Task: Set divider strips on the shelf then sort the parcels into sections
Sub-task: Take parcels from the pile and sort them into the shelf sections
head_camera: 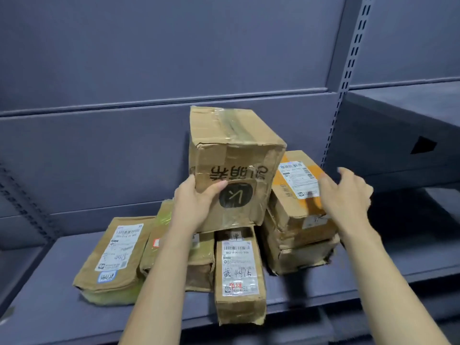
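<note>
A pile of brown cardboard parcels lies on the dark grey shelf. My left hand grips the lower left corner of a big taped box with black printed characters, tilted up above the pile. My right hand hovers open over an orange-marked parcel with a white label, which rests on a crumpled box. In front lies a narrow labelled parcel, at the left a flat labelled parcel, and between them a parcel with greenish tape, partly hidden by my left arm. No divider strips are visible.
The shelf's back panel rises behind the pile. A slotted upright post stands at the right, with another shelf bay beyond it. Bare shelf surface lies left and right of the parcels.
</note>
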